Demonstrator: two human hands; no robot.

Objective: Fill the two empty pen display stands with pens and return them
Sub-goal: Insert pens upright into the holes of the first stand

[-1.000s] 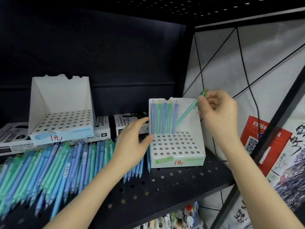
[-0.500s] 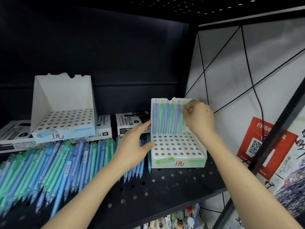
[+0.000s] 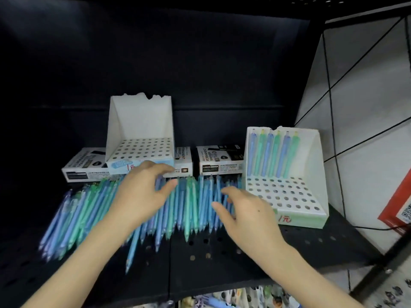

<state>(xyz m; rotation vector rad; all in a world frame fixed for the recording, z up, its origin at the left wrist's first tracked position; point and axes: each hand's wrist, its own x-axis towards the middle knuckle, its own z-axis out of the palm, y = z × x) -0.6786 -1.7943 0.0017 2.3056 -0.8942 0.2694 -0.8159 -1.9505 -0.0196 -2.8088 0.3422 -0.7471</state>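
A white pen stand stands at the right of the black shelf, with several blue and green pens upright in its back row. A second white stand sits behind on the marker boxes, its holes bare. A wide heap of loose blue and green pens lies across the shelf. My left hand hovers over the heap's middle with fingers spread and loosely bent. My right hand hangs over the heap's right end, next to the right stand, fingers relaxed, holding nothing.
Boxes of permanent markers line the back of the perforated black shelf. A black frame post and a white wall with black cables stand at the right, with a red poster. More stationery shows below the shelf.
My right hand left the green pen in the right stand's back row and came down to the loose heap. My left hand let go of the stand's side and moved left over the pens.
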